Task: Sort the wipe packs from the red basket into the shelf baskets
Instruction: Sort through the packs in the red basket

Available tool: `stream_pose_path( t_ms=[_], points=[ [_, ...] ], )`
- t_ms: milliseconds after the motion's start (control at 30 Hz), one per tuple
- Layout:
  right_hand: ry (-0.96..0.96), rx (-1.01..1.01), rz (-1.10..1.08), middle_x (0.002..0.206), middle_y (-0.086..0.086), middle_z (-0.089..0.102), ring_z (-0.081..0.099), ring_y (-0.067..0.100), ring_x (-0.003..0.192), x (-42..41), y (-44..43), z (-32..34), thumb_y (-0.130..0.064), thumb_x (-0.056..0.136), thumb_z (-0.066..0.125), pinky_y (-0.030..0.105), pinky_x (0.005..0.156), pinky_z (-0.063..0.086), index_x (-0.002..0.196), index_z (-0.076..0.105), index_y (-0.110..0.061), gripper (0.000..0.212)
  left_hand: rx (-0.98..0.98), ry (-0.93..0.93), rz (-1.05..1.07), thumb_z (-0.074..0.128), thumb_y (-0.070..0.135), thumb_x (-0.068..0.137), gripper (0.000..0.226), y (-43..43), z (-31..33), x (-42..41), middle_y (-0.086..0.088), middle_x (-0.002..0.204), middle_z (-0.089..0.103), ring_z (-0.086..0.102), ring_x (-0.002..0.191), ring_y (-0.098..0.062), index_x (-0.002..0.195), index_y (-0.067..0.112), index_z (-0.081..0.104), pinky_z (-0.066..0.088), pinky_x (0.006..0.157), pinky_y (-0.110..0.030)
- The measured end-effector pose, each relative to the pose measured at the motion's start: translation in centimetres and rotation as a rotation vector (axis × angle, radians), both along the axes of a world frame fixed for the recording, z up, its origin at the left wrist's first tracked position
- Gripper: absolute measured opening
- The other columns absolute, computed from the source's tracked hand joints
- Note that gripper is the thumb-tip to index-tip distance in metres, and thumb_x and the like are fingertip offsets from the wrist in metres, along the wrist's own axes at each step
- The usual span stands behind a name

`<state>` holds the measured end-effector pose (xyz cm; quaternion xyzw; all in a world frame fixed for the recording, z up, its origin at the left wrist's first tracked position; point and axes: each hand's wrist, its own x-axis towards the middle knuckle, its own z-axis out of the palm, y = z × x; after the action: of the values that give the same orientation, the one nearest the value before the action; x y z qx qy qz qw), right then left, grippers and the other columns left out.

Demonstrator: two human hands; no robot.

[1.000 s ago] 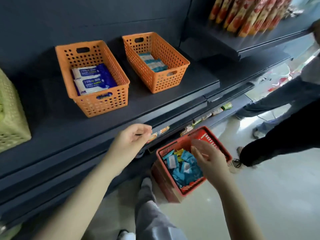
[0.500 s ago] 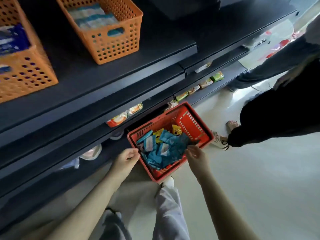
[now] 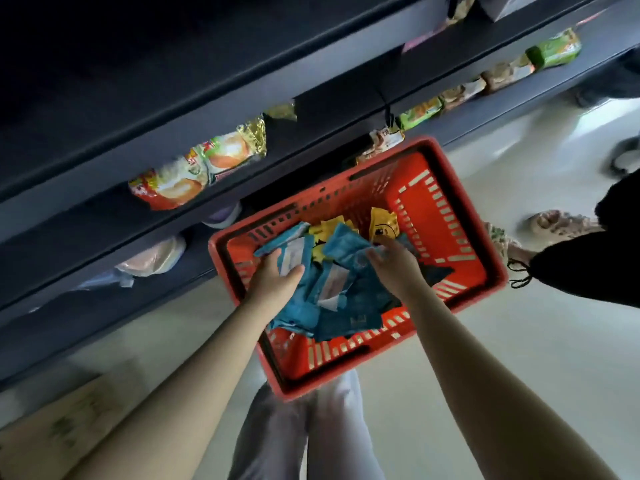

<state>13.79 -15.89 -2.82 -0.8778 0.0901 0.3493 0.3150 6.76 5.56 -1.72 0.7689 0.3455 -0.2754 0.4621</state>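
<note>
At the bottom of the frame the person's pale trouser legs are standing just behind the red basket, and both bare forearms are reaching up from the lower corners into it. Half a second back the hands were only arriving at its near rim; now both are sitting among the wipe packs, so a fresh pick is getting under way. At centre frame the left hand is closing its grip on a teal pack with a white label, thumb lying across it. The right hand is digging fingers-down into the pile just right of it (whether its grip is holding anything I cannot tell). Yellow packs are lying beyond. Further up, snack packets are lining the dark shelves; the shelf baskets are now sitting out of frame.
</note>
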Motion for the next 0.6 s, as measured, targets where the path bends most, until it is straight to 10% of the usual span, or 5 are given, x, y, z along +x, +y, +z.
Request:
stream_pose_path(
  t_ms=[367,600],
  points=[
    [0.009,-0.102,-0.034,0.117,0.003,0.067,0.058,0.031,0.113,0.9,0.4,-8.0,-0.05,0.085,0.065,0.048,0.1,0.041,0.122,0.062,-0.024,0.045,0.108,0.05,0.261,0.069,0.018,0.087,0.055,-1.5,-8.2,0.7,-0.015,0.132,0.055,0.055,0.119,-0.033,0.135,0.009,0.042,0.044,0.102,-0.042],
    [-0.071,0.135,-0.206,0.092,-0.004,0.067,0.066,0.021,0.088,0.3,-0.4,-3.7,-0.022,0.087,0.071,0.025,0.06,0.046,0.103,0.063,-0.021,0.018,0.007,0.069,0.307,0.061,0.016,0.093,0.029,-1.6,-4.9,1.6,-0.013,0.114,0.064,0.062,0.104,-0.032,0.119,0.003,0.057,0.046,0.082,-0.033]
  ],
)
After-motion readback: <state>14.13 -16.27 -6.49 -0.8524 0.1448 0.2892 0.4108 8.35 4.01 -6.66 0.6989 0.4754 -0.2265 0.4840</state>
